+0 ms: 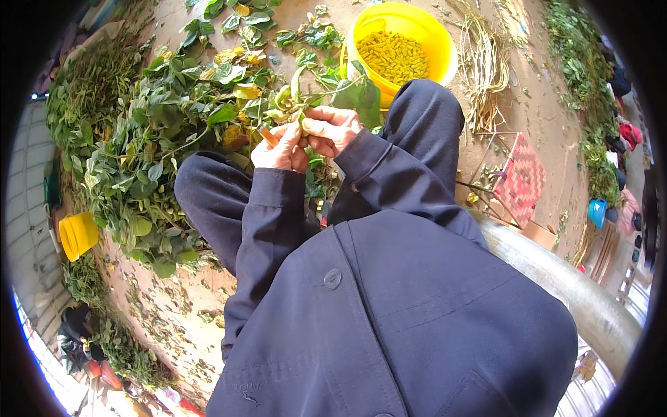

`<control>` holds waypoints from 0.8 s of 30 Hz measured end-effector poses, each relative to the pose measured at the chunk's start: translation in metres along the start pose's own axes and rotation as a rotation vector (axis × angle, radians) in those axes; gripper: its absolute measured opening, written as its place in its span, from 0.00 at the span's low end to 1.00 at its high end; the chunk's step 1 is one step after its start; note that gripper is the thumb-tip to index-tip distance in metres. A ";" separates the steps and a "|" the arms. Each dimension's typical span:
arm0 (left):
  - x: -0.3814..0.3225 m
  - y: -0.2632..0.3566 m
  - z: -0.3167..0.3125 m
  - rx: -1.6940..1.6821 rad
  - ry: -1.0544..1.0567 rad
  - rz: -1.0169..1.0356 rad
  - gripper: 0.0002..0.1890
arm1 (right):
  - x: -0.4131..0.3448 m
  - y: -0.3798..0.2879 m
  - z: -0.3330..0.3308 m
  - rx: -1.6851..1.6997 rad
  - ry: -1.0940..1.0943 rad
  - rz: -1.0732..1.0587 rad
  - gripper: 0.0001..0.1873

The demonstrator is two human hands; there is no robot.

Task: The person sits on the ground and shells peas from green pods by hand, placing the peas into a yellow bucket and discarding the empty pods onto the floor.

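Note:
Both hands meet in front of my knees over a small bunch of green bean pods with a leaf and thin stem attached. My left hand pinches the lower end of a pod between thumb and finger. A short brown cylindrical thing also sticks up from its fingers; what it is cannot be told. My right hand grips the same pod from the other side, thumb against the left fingertips. Just beyond the right hand, a yellow bucket holds many small yellow-green pieces, like pods or beans.
Leafy bean plants heap up to my left, with loose leaves beyond. Bare stalks lie right of the bucket. A folding stool with a red woven seat stands by a metal pipe. Another yellow bucket is far left.

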State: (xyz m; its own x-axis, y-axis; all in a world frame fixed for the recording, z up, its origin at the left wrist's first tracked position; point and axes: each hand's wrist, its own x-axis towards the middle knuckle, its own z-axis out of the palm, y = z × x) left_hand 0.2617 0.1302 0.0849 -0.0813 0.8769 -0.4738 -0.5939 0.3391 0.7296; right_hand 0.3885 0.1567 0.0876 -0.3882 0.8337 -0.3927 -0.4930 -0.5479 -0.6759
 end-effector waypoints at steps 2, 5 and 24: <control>-0.004 0.007 0.001 0.129 -0.020 0.010 0.07 | -0.001 -0.001 -0.002 0.005 0.013 -0.002 0.12; -0.004 0.011 0.001 0.160 0.070 0.040 0.07 | -0.001 0.001 0.002 0.053 -0.022 -0.012 0.10; 0.015 0.024 0.005 -0.031 -0.074 -0.165 0.05 | -0.016 -0.013 -0.009 -0.565 -0.190 0.022 0.22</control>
State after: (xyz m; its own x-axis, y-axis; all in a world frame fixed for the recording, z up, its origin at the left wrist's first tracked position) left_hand 0.2505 0.1535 0.0977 0.0781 0.8331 -0.5476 -0.6187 0.4712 0.6286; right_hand 0.4081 0.1507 0.0973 -0.5516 0.7673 -0.3271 -0.0124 -0.3997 -0.9166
